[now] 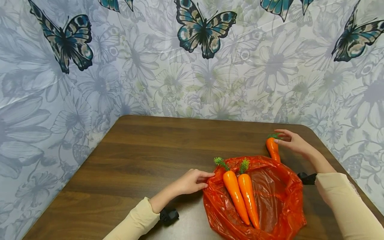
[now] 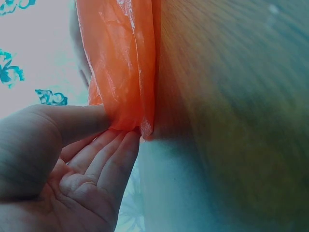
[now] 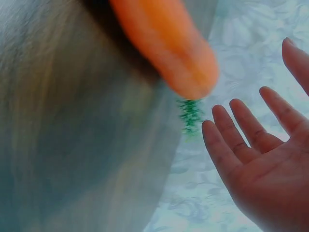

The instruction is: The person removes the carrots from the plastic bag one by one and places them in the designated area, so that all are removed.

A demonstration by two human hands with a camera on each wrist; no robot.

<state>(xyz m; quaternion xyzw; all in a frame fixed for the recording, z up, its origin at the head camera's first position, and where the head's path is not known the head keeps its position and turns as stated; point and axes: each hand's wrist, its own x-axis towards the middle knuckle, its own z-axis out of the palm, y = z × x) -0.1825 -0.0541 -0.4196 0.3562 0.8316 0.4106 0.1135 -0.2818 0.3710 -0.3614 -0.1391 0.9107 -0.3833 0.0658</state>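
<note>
A red plastic bag [image 1: 288,186] sits on the table with its mouth spread wide. Two orange carrots, a left one [image 1: 235,196] and a right one [image 1: 248,198], lie inside it, green tops at the far rim. My left hand [image 1: 190,181] pinches the bag's left edge; in the left wrist view the thumb and fingers meet on the thin red film [image 2: 120,67]. Beyond the bag's far right rim is a third carrot [image 1: 272,148], its lower end hidden by the bag. Beside that carrot's green top [image 3: 190,116], my right hand [image 3: 270,164] has its fingers spread, holding nothing.
The brown wooden table [image 1: 120,166] has rounded far corners. Right behind it hangs a backdrop [image 1: 210,86] printed with flowers and butterflies. Black wrist devices, a left one [image 1: 169,216] and a right one [image 1: 307,178], sit under the cream sleeves.
</note>
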